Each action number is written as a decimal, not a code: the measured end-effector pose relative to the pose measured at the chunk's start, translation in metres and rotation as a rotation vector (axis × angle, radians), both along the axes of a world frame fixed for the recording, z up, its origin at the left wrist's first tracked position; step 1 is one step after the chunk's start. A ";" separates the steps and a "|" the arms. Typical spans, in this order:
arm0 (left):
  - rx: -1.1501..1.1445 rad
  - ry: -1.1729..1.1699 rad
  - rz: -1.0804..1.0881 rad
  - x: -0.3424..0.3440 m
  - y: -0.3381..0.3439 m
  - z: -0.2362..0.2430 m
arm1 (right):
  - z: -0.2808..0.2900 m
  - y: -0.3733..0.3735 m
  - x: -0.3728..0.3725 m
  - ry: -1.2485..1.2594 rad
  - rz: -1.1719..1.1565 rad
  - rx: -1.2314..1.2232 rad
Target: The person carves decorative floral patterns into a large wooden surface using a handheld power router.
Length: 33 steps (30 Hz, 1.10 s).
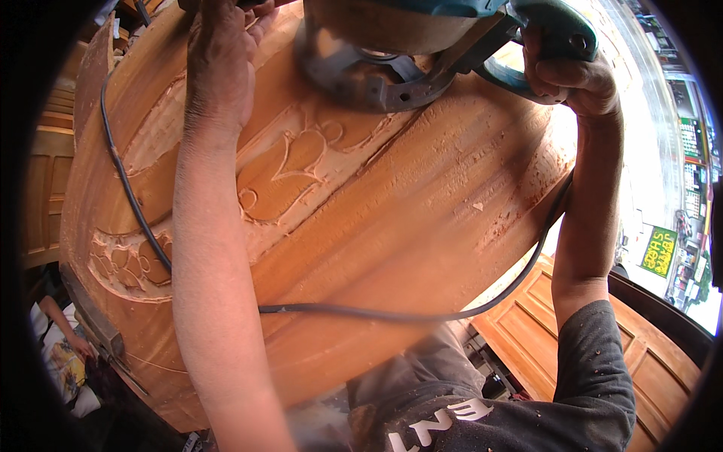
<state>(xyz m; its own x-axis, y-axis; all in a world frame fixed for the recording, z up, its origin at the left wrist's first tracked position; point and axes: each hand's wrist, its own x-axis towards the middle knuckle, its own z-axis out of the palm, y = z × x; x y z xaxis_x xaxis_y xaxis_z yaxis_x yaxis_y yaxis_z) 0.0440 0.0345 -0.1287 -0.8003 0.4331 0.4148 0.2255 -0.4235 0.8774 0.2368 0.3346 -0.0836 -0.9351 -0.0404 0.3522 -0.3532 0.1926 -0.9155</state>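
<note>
A router (392, 30) with a grey housing, teal top and dark open base stands over a large reddish-brown wooden slab (422, 233) at the top of the view. My right hand (580, 79) is wrapped round its teal loop handle. At the top left my left hand (222, 64) has its fingers curled at a dark part cut off by the picture's edge; I cannot make out what it grips. Below the base lie routed curls and leaf shapes (301, 158) with rough, fuzzy edges. A black power cord (361, 311) loops across the slab and beneath my left forearm.
More carved shapes (128, 264) mark the slab's left end. A panelled wooden door (535, 324) lies at the lower right, and another panelled piece (51, 188) stands at the far left. Part of a person (64, 350) shows at the lower left. Beyond the right side is a bright street.
</note>
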 end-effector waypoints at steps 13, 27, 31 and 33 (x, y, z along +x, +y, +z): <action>0.009 -0.029 0.030 0.002 0.000 -0.005 | -0.005 0.003 -0.004 0.064 0.024 0.091; -0.009 0.096 -0.031 -0.003 -0.010 -0.013 | -0.008 0.009 -0.007 0.102 0.048 0.101; 0.004 0.106 -0.020 -0.005 -0.009 -0.015 | 0.006 -0.010 0.003 -0.037 -0.055 0.085; -0.002 0.114 -0.002 -0.004 -0.008 -0.014 | -0.004 -0.002 -0.001 0.020 -0.063 0.101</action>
<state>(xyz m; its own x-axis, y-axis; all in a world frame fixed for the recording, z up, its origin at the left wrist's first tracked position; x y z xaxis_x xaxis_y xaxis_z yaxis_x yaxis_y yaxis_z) 0.0396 0.0260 -0.1432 -0.7470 0.4355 0.5023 0.3235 -0.4220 0.8469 0.2359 0.3322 -0.0872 -0.9297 -0.0183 0.3679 -0.3555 0.3059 -0.8832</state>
